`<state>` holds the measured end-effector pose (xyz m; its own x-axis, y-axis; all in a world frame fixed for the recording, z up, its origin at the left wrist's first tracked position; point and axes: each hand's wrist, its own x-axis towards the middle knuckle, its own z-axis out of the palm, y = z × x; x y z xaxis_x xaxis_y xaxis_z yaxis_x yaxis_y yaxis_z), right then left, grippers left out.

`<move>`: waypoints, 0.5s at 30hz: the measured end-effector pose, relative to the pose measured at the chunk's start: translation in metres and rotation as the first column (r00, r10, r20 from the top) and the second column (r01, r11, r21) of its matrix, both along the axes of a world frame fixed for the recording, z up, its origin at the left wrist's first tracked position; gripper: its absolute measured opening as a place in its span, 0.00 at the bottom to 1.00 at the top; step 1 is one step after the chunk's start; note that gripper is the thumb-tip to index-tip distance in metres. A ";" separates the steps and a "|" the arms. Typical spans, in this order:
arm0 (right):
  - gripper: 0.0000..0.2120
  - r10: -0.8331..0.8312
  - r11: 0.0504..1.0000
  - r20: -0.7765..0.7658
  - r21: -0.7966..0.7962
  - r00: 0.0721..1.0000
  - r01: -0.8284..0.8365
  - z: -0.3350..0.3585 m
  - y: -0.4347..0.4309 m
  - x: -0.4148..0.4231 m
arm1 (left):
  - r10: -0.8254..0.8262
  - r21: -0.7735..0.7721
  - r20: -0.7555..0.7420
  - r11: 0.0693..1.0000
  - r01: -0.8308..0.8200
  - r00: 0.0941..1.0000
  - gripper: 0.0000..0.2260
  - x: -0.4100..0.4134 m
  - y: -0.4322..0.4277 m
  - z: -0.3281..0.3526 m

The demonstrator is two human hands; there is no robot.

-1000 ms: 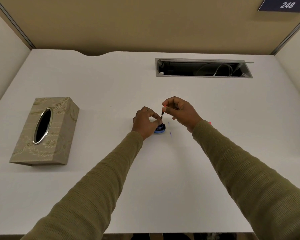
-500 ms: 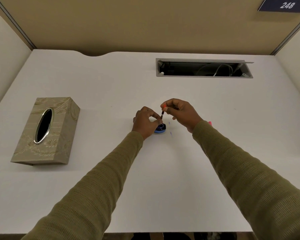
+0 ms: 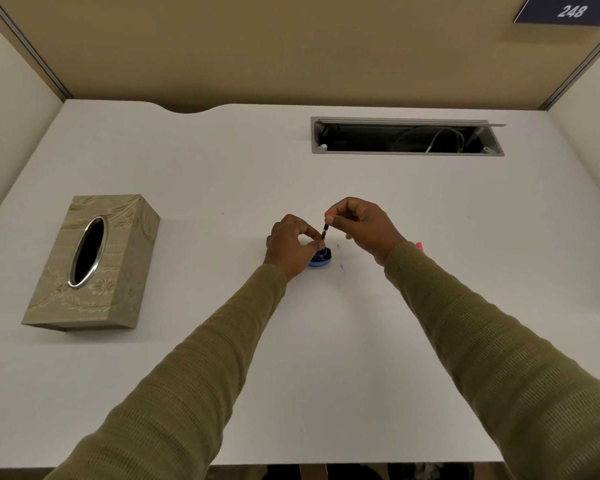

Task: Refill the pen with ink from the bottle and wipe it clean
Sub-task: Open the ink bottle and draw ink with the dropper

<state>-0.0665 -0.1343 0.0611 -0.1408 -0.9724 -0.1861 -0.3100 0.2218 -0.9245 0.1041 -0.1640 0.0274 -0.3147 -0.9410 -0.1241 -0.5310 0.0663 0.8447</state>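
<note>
Slim dark pen (image 3: 325, 232), squat round bottle (image 3: 321, 259) — blue

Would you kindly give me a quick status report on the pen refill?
Left hand grips ink bottle. Right hand pinches pen, tip down at bottle mouth. Tissue box far left, not in the way.
</note>
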 end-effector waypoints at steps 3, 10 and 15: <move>0.05 -0.009 1.000 0.018 -0.009 1.000 0.009 0.000 0.000 0.001 | -0.005 -0.008 -0.003 1.000 0.005 1.000 0.04 0.000 0.000 0.001; 0.03 -0.011 1.000 0.012 -0.003 1.000 0.011 0.001 0.000 0.001 | -0.003 -0.012 -0.009 1.000 0.003 1.000 0.04 0.001 -0.001 0.002; 0.05 -0.003 1.000 0.011 -0.013 1.000 0.003 0.000 0.000 0.001 | -0.004 -0.002 -0.004 1.000 0.004 1.000 0.04 0.000 -0.002 0.003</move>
<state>-0.0653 -0.1340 0.0609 -0.1418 -0.9743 -0.1752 -0.2989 0.2109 -0.9307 0.1040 -0.1660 0.0300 -0.3191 -0.9399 -0.1211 -0.5275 0.0700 0.8467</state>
